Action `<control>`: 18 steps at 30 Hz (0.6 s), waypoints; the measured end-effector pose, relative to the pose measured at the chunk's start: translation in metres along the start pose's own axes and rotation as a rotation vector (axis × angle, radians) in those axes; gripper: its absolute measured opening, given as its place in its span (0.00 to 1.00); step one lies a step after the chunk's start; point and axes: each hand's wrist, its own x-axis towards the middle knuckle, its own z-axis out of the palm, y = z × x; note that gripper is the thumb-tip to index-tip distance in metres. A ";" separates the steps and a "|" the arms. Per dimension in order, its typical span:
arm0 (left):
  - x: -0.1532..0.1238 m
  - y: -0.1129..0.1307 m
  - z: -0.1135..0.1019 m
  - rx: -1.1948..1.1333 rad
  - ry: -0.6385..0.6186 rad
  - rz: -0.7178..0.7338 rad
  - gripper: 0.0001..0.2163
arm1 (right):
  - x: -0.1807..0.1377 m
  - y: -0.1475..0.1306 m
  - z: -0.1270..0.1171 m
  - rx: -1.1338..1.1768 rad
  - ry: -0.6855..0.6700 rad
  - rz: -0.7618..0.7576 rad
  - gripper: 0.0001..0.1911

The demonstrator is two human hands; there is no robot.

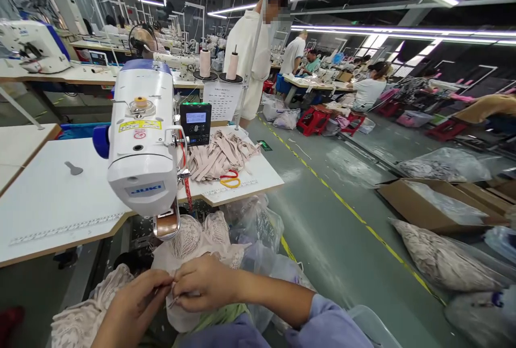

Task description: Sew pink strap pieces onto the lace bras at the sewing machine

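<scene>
My left hand point(139, 302) and my right hand point(207, 282) meet in front of the sewing machine, fingertips pinched together on the edge of a beige lace bra point(189, 236). Its two rounded cups face up beneath the machine's front end, and its pale fabric hangs below my fingers. A small thin thing shows under my right fingers, too small to make out. Just above the bra stands the white JUKI sewing machine point(141, 138), its narrow metal-edged arm end point(166, 225) pointing down. Beside my left forearm lies a heap of beige pieces point(83, 310).
On the white table, beige fabric strips point(220, 154) lie by red-and-yellow scissors point(229, 178) and a control panel point(196, 124). Thread cones point(205, 63) stand behind. Plastic bags point(258, 230) hang at the table's right. A person in white point(245, 58) stands beyond. Cardboard boxes point(431, 205) sit right.
</scene>
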 end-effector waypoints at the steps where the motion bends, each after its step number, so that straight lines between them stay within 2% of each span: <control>1: 0.000 -0.001 0.000 0.006 -0.010 -0.026 0.09 | 0.000 0.000 0.002 -0.048 0.003 -0.018 0.15; 5: 0.007 0.002 -0.001 0.050 -0.174 -0.162 0.11 | 0.000 -0.001 0.010 -0.205 -0.021 -0.054 0.14; 8: 0.016 0.007 -0.004 0.100 -0.320 -0.233 0.10 | -0.001 0.000 0.013 -0.280 -0.122 -0.040 0.13; 10: 0.020 0.008 -0.006 0.121 -0.364 -0.243 0.09 | 0.000 0.000 0.011 -0.307 -0.197 -0.041 0.13; 13: 0.021 0.011 -0.011 0.142 -0.376 -0.235 0.10 | 0.003 -0.002 0.003 -0.309 -0.253 -0.049 0.14; 18: 0.015 0.008 -0.010 0.184 -0.313 -0.184 0.14 | 0.006 -0.002 0.002 -0.298 -0.239 -0.018 0.16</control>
